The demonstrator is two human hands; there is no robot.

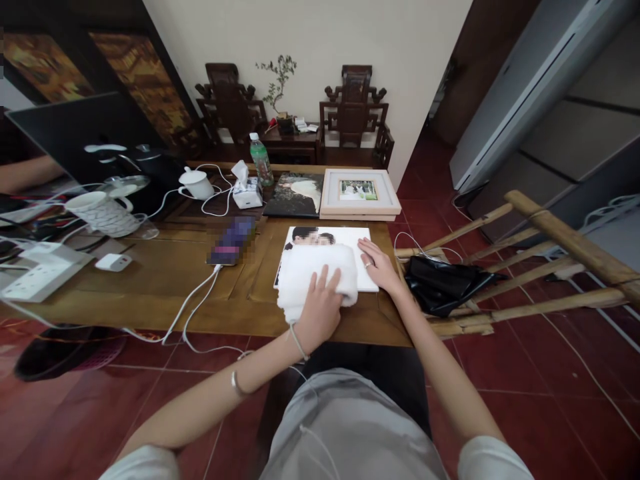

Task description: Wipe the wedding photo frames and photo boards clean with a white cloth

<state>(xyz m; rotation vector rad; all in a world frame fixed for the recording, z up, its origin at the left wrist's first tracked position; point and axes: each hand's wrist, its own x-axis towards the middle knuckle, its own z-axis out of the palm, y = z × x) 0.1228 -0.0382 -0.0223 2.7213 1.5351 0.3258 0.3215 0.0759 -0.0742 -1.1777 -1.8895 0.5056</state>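
A photo print on a white panel, with two heads showing at its top, lies flat near the table's front edge. Over its left and middle part is a folded white towel, which hides much of the picture. My left hand rests on the towel, its fingers spread and pressed down; the thumb side is near the towel's rolled right edge. On the panel's right side lies my right hand, fingers stretched out over the white surface, a ring on one finger.
Behind the panel lie a dark photo print and a white picture frame. Leftward are a phone on a cable, tissue box, bottle, mugs, power strip and a monitor. A bamboo chair stands at right.
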